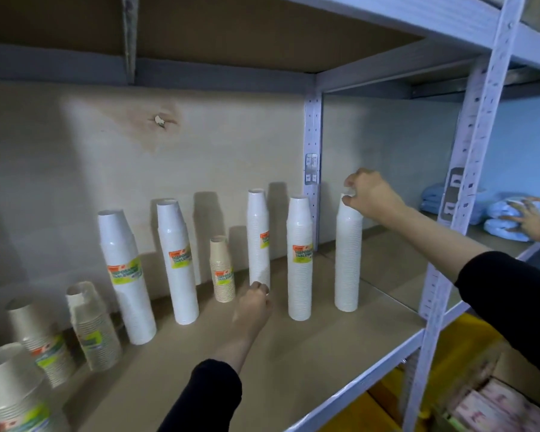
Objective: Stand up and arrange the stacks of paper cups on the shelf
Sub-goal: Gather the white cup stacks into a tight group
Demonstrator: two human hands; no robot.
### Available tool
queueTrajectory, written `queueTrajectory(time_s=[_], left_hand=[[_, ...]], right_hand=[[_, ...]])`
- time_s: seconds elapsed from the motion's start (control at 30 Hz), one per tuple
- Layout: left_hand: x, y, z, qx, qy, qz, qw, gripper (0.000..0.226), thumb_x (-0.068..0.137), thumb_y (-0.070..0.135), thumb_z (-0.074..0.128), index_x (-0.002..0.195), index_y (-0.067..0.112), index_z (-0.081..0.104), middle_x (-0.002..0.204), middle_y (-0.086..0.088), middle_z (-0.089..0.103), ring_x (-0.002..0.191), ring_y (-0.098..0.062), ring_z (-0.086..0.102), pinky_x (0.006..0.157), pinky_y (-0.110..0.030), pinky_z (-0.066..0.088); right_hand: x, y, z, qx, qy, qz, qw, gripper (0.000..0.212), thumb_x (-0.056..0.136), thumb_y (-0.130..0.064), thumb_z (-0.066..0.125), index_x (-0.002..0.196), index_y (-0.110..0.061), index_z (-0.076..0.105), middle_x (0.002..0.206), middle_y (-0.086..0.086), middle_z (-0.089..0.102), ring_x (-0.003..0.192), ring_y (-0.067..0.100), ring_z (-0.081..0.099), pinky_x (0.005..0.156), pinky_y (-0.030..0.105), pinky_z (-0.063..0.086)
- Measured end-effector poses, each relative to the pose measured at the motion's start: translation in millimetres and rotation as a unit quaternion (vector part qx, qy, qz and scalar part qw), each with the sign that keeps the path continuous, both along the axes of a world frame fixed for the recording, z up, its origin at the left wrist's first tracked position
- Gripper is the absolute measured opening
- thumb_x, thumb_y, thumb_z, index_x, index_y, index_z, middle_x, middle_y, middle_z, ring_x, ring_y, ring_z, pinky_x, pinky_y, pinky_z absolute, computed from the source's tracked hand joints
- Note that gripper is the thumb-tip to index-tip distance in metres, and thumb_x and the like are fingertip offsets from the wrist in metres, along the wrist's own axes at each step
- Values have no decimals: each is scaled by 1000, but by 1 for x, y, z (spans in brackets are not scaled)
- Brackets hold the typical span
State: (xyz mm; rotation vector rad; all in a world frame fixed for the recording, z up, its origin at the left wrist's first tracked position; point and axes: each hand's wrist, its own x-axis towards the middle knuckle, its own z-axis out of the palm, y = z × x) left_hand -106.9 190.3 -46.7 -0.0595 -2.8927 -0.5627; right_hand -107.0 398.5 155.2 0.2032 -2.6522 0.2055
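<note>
Several stacks of paper cups stand upside down on the shelf board (pixel 293 363). My right hand (pixel 373 196) pinches the top of the rightmost white stack (pixel 348 260), which stands upright. My left hand (pixel 253 305) has its fingers curled at the base of a tall white stack (pixel 258 232) further back, hiding its bottom. Between them stands another tall labelled stack (pixel 299 263). To the left are a short beige stack (pixel 222 269), two wider white stacks (pixel 178 266) (pixel 125 275) and three short grey-white stacks (pixel 94 332) (pixel 41 335) (pixel 10 391).
A perforated metal post (pixel 312 169) stands at the back right of the bay and a front post (pixel 468 182) at its right edge. Another person's hand (pixel 536 221) rests on blue folded packs (pixel 502 213) in the neighbouring bay. Pink packs (pixel 496 406) lie below.
</note>
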Motion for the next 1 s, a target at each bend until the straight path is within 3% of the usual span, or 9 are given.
queueTrajectory(time_s=[0.23, 0.53, 0.73, 0.8, 0.87, 0.93, 1.0], left_hand=[[-6, 4, -48, -4, -45, 19, 999, 34, 93, 6, 35, 124, 3, 48, 133, -13, 46, 120, -31, 48, 99, -38, 39], [-9, 0, -70, 17, -35, 18, 999, 33, 98, 18, 32, 122, 4, 49, 133, -10, 46, 123, -26, 44, 102, -34, 36], [-9, 0, -71, 26, -31, 18, 999, 33, 97, 19, 33, 122, 5, 49, 132, -9, 46, 125, -24, 42, 101, -35, 38], [-8, 0, -71, 27, -29, 18, 999, 33, 97, 19, 34, 122, 4, 49, 132, -10, 47, 126, -24, 42, 101, -36, 38], [-8, 0, -72, 25, -25, 17, 999, 33, 97, 19, 34, 122, 5, 50, 132, -10, 47, 126, -24, 42, 101, -35, 37], [-9, 0, -73, 21, -21, 15, 999, 33, 97, 20, 34, 123, 5, 50, 133, -9, 47, 126, -24, 42, 102, -34, 36], [-9, 0, -73, 22, -17, 13, 1000, 34, 97, 20, 34, 123, 5, 50, 133, -9, 47, 126, -24, 42, 103, -33, 35]], right_hand=[[-22, 10, -7, 14, -9, -9, 1000, 46, 91, -20, 53, 132, 2, 46, 134, 22, 45, 123, 36, 43, 106, 38, 35], [-46, 11, -20, 49, -4, 1, 999, 36, 96, -18, 42, 116, 5, 60, 123, 26, 56, 112, 38, 52, 98, 37, 36], [-50, 16, -13, 2, -5, 20, 1000, 32, 89, -7, 57, 118, 5, 61, 126, 22, 59, 118, 36, 52, 101, 36, 38], [-48, 20, -5, -4, -15, 33, 999, 30, 85, -4, 61, 114, 4, 63, 122, 20, 62, 115, 34, 55, 96, 32, 41], [-46, 23, 2, -1, -36, 50, 998, 29, 82, 1, 63, 111, 4, 65, 118, 21, 65, 110, 33, 58, 77, 19, 42], [-45, 25, 7, 7, -60, 59, 996, 29, 81, 3, 63, 110, 3, 65, 115, 20, 66, 108, 33, 59, 64, 8, 34], [-43, 24, 9, 9, -70, 58, 996, 31, 80, -4, 67, 111, 2, 65, 116, 18, 66, 108, 31, 59, 71, 16, 39]])
